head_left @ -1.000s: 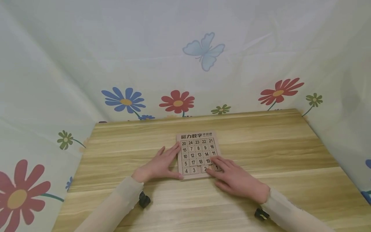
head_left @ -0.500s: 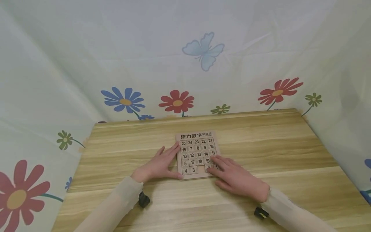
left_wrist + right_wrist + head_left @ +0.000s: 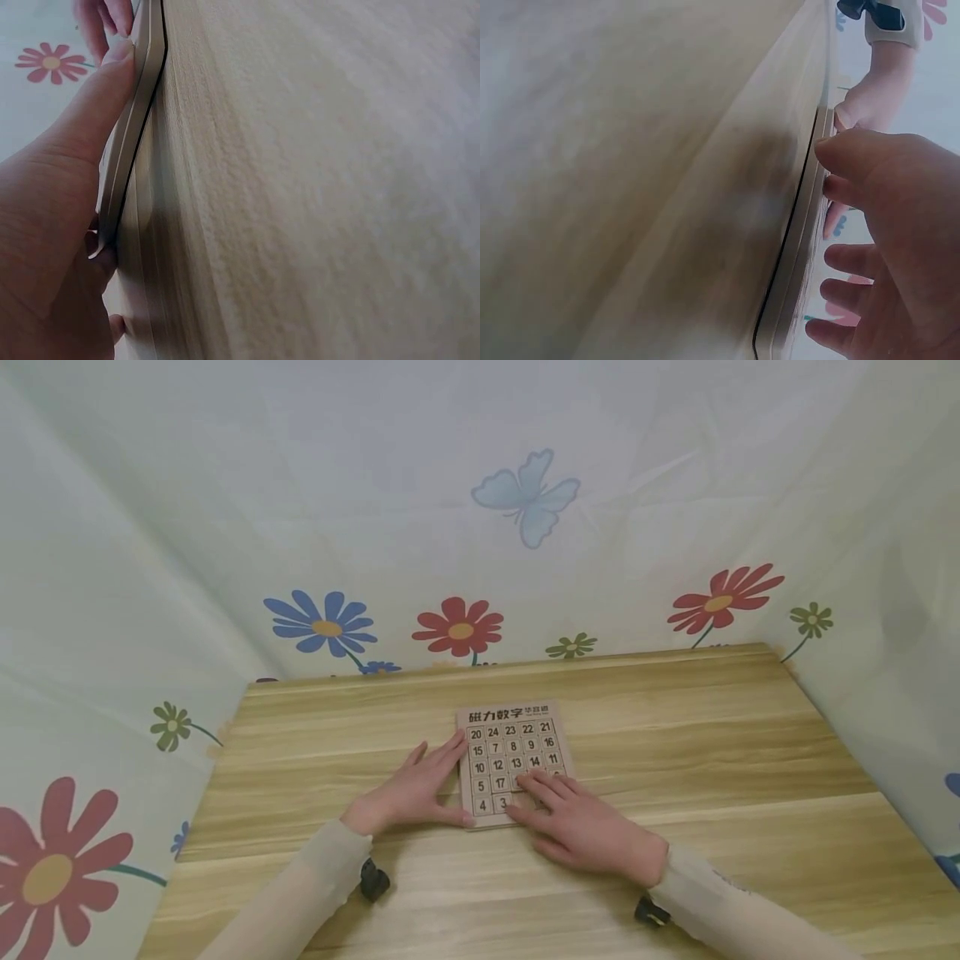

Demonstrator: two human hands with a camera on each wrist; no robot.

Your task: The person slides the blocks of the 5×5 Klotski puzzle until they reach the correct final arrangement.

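A square number-sliding puzzle (image 3: 513, 713) lies flat on the table, its tiles in rows below a printed header. My left hand (image 3: 408, 789) holds its left side, the thumb on the near left corner and the fingers along the edge. In the left wrist view that thumb (image 3: 112, 71) lies on the board's rim (image 3: 133, 124). My right hand (image 3: 588, 831) reaches over the lower right tiles with fingers extended, fingertips at tile 18 and beside tile 3 (image 3: 503, 803). It hides the right part of the bottom rows. In the right wrist view its fingers (image 3: 847, 296) are spread over the board.
The wooden table (image 3: 697, 735) extends around the puzzle on all sides. Behind and beside it hangs a pale curtain (image 3: 375, 485) printed with flowers and a butterfly. Dark wrist cameras (image 3: 373, 880) sit below both cuffs.
Tile 2 slid right first, widening the bottom-row gap beside tile 3. My right hand has since moved left across the tiles, covering that gap. The left hand keeps its place.
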